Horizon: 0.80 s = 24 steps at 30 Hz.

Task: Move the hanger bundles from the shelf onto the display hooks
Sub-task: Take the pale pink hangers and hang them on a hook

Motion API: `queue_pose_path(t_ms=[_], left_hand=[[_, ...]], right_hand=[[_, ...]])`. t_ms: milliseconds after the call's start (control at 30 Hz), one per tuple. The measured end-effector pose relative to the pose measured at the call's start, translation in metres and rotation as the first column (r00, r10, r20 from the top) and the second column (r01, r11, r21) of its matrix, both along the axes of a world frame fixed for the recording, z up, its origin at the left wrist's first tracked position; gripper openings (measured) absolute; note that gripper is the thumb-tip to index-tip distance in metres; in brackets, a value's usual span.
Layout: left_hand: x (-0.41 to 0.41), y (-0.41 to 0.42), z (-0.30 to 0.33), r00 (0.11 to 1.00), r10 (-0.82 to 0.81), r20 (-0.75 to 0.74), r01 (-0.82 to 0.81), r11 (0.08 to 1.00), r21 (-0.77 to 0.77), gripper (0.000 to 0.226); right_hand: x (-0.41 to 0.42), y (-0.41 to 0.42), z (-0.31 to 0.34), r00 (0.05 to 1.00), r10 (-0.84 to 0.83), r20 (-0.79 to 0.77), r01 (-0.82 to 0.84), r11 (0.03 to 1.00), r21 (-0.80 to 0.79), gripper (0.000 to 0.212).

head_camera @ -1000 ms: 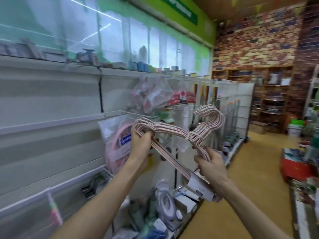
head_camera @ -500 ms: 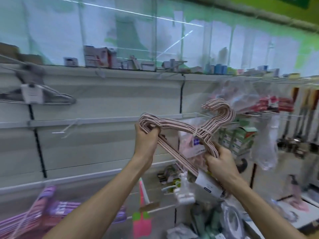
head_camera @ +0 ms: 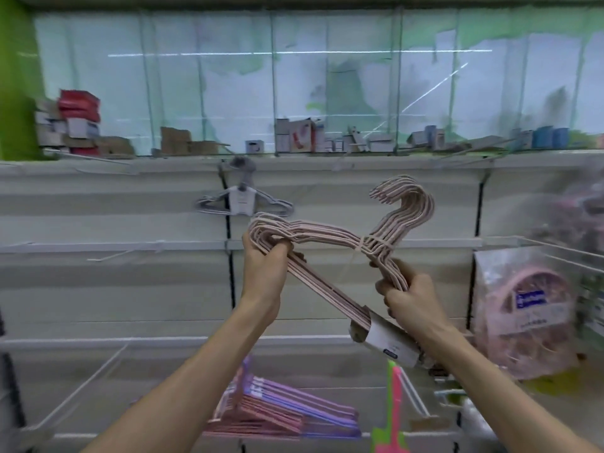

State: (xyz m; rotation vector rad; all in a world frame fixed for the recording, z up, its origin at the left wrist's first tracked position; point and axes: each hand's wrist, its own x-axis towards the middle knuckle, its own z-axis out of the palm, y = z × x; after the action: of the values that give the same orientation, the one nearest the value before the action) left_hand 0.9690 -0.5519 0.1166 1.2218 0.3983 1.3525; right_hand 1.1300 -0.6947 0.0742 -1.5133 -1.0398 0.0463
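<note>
One grey bundle point(head_camera: 243, 204) hangs on the far wall, both the left hand point(head_camera: 266, 269) and right hand point(head_camera: 407, 294) clench the pink bundle point(head_camera: 330, 237), and more bundles point(head_camera: 281, 410) wait on the near shelf point(head_camera: 408, 434) below.

White slatted wall panels point(head_camera: 98, 289) beneath reflective glass panes point(head_camera: 209, 80), green wall point(head_camera: 14, 76) at left.

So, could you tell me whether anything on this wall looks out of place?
Only the stock left below: pink and purple hanger bundles lie in a slanted heap on the bottom shelf, while a grey bundle already hangs on a hook.
</note>
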Motion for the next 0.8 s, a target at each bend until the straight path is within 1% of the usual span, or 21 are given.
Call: queue_pose_path(t_ms=[100, 200, 267, 367, 500, 600, 800], left_hand=[[-0.056, 0.039, 0.005, 0.999, 0.05, 0.001, -0.05, 0.999, 0.012, 0.045], [-0.11, 0.072, 0.012, 0.992, 0.122, 0.01, -0.122, 0.992, 0.026, 0.061], [-0.146, 0.091, 0.017, 0.986, 0.167, 0.016, -0.168, 0.985, 0.031, 0.064], [-0.193, 0.118, 0.018, 0.984, 0.174, 0.031, -0.176, 0.984, 0.036, 0.057], [-0.244, 0.149, 0.018, 0.983, 0.179, 0.044, -0.181, 0.983, 0.031, 0.049], [-0.273, 0.172, 0.017, 0.982, 0.183, 0.053, -0.184, 0.983, 0.023, 0.048], [-0.313, 0.216, 0.019, 0.979, 0.192, 0.067, -0.193, 0.981, 0.0, 0.051]], right_hand=[[-0.05, 0.043, 0.012, 0.997, 0.062, 0.039, -0.062, 0.998, -0.007, 0.036], [-0.096, 0.085, 0.023, 0.992, 0.095, 0.084, -0.095, 0.995, -0.012, 0.032], [-0.126, 0.109, 0.029, 0.987, 0.115, 0.11, -0.114, 0.993, -0.02, 0.032], [-0.168, 0.14, 0.036, 0.974, 0.155, 0.163, -0.153, 0.988, -0.025, 0.032], [-0.211, 0.176, 0.046, 0.956, 0.201, 0.214, -0.193, 0.98, -0.057, 0.023], [-0.233, 0.203, 0.053, 0.945, 0.227, 0.236, -0.213, 0.973, -0.086, 0.02], [-0.257, 0.263, 0.062, 0.916, 0.284, 0.284, -0.265, 0.958, -0.106, 0.023]])
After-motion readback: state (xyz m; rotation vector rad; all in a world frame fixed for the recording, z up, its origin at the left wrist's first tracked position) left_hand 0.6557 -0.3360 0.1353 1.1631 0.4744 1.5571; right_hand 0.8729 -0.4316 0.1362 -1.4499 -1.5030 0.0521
